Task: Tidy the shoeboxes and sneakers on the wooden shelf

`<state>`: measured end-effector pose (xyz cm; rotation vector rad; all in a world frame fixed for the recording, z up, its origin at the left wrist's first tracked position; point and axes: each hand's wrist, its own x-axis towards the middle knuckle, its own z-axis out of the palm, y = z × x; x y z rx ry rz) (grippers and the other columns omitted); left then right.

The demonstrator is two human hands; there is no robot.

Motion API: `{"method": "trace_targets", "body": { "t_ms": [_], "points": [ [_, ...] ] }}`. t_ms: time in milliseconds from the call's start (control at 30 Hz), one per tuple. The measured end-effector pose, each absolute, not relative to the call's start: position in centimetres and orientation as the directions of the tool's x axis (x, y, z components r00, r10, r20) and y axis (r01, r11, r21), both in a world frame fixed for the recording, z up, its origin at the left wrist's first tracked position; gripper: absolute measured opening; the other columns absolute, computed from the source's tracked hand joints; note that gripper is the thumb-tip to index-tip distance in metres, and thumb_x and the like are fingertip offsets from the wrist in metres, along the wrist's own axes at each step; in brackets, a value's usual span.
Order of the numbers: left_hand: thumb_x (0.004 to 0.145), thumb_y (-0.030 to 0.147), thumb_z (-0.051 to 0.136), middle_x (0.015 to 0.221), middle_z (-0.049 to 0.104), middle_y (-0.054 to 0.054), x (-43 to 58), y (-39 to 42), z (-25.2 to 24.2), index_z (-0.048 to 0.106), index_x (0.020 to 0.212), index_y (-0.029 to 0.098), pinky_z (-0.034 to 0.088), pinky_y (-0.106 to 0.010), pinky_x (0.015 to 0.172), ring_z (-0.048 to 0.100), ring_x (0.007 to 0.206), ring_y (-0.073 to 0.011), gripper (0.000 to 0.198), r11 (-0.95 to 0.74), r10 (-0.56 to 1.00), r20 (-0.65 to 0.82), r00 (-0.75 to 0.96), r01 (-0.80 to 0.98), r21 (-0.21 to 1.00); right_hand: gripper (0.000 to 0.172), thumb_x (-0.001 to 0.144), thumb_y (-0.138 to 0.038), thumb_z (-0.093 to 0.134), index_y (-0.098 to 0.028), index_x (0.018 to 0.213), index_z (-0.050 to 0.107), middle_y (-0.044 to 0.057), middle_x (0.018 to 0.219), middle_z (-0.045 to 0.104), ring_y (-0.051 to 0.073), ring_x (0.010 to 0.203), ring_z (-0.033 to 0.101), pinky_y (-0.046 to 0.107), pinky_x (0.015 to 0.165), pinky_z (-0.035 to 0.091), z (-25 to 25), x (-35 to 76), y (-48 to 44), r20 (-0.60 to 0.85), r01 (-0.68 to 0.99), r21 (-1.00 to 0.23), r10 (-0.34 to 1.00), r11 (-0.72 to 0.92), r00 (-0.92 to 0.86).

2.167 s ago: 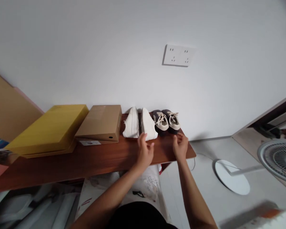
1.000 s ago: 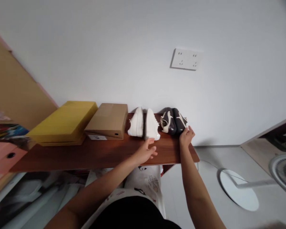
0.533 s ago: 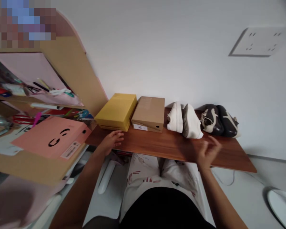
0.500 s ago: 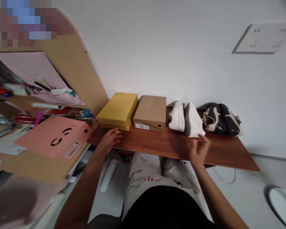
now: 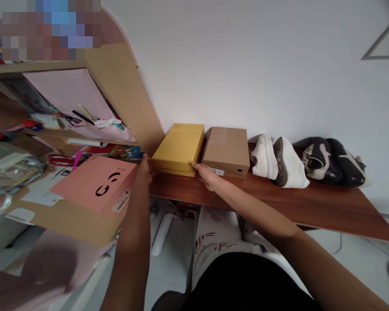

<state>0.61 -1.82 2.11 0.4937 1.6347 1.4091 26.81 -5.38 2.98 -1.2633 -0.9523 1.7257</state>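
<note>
A yellow shoebox [image 5: 180, 147] lies closed on a reddish-brown wooden shelf board [image 5: 272, 194]. My left hand [image 5: 145, 170] is at its left front corner, fingers partly hidden against that side. From the other side, my right hand [image 5: 205, 175] grips the right front corner with thumb and fingers. Right beside the yellow one stands a brown cardboard shoebox [image 5: 227, 149], its label partly covered by my right hand. Farther right on the board are a pair of white sneakers [image 5: 291, 162] and a pair of black sneakers [image 5: 324, 162] with light trim.
To the left, a pink shoebox [image 5: 94, 179] with black marks lies on a cluttered desk [image 5: 74, 220]. Shelves with pens and papers rise behind it. A white wall [image 5: 246, 65] backs the board. My legs in patterned white trousers [image 5: 217, 224] are under the board's front edge.
Both hands have moved to the yellow shoebox; my right hand came across from near the white sneakers. The view has turned a little left. The boxes and shoes keep their places.
</note>
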Motion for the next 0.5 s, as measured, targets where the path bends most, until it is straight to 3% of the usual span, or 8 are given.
{"method": "trace_targets", "body": {
  "t_ms": [133,267,500],
  "points": [
    [0.088,0.066,0.05,0.089,0.069,-0.011,-1.5,0.8,2.4,0.066,0.097,0.021,0.053,-0.031,0.065,0.068,0.081,-0.0233,0.049,0.348,0.805,-0.424,-0.415,-0.249,0.904,0.05,0.089,-0.052,0.06,-0.018,0.126,0.061,0.012,0.135,0.063,0.025,0.131,0.053,0.049,0.111,0.039,3.0,25.1,-3.1,-0.369,-0.208,-0.883,0.897,-0.42,-0.242],
    [0.078,0.074,0.057,0.081,0.069,-0.011,-2.3,2.1,2.3,0.066,0.09,0.02,0.052,-0.033,0.06,0.067,0.07,-0.0247,0.056,0.403,0.823,-0.453,-0.343,-0.209,0.891,0.05,0.089,-0.054,0.061,-0.018,0.123,0.062,0.012,0.124,0.068,0.026,0.12,0.062,0.047,0.105,0.048,3.1,23.8,-1.6,-0.402,-0.251,-0.852,0.882,-0.459,-0.246],
    [0.073,0.076,0.061,0.077,0.069,-0.013,-2.8,3.2,2.1,0.067,0.088,0.02,0.054,-0.037,0.059,0.068,0.072,-0.0291,0.058,0.449,0.81,-0.48,-0.338,-0.17,0.877,0.052,0.089,-0.06,0.058,-0.022,0.124,0.063,0.012,0.123,0.069,0.027,0.116,0.065,0.05,0.103,0.051,2.4,22.9,-0.1,-0.408,-0.243,-0.85,0.876,-0.468,-0.258]
  ]
}}
